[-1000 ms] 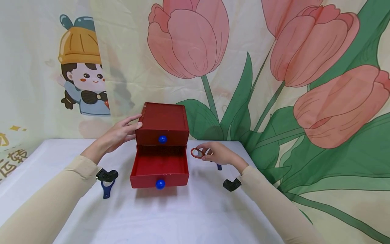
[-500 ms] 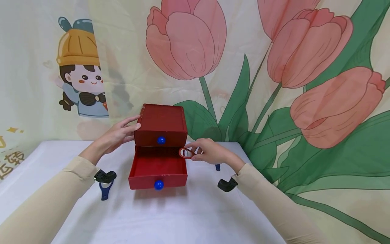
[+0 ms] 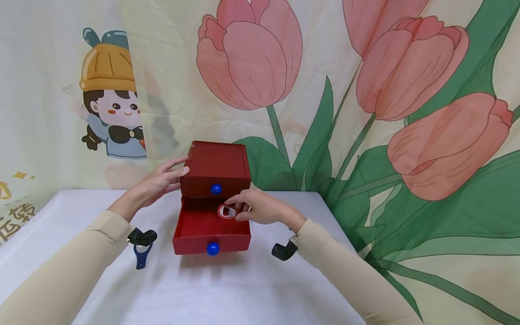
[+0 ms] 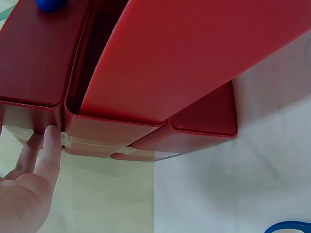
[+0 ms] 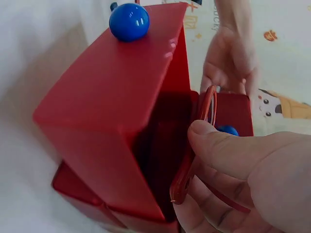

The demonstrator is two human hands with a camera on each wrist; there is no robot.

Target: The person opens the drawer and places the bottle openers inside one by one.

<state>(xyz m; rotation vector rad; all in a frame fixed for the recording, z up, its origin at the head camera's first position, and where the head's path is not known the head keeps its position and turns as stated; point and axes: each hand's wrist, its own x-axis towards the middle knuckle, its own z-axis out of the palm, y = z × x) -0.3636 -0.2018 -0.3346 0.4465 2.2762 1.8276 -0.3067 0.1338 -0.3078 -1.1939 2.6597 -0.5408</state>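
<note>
A small red drawer cabinet (image 3: 218,158) with blue knobs stands on the table. Its pulled-out drawer (image 3: 191,245) juts toward me below the top one. My left hand (image 3: 156,186) rests its extended fingers against the cabinet's upper left side; in the left wrist view those fingers (image 4: 48,155) touch the side wall. My right hand (image 3: 262,207) pinches a red-framed magnifying glass (image 3: 220,211) between thumb and fingers, lens end pointing left, over the pulled-out drawer. Seen from the right wrist, the magnifying glass (image 5: 183,177) is edge-on beside the drawer's opening.
A blue magnifying glass (image 3: 141,259) lies on the white table (image 3: 195,293) left of the cabinet, partly behind the left wrist camera. A bit of another blue item (image 3: 290,228) shows near the right wrist. A tulip-printed cloth (image 3: 252,67) hangs behind.
My right hand has carried the red magnifying glass leftward, from beside the cabinet to over the pulled-out drawer. My left hand stays against the cabinet.
</note>
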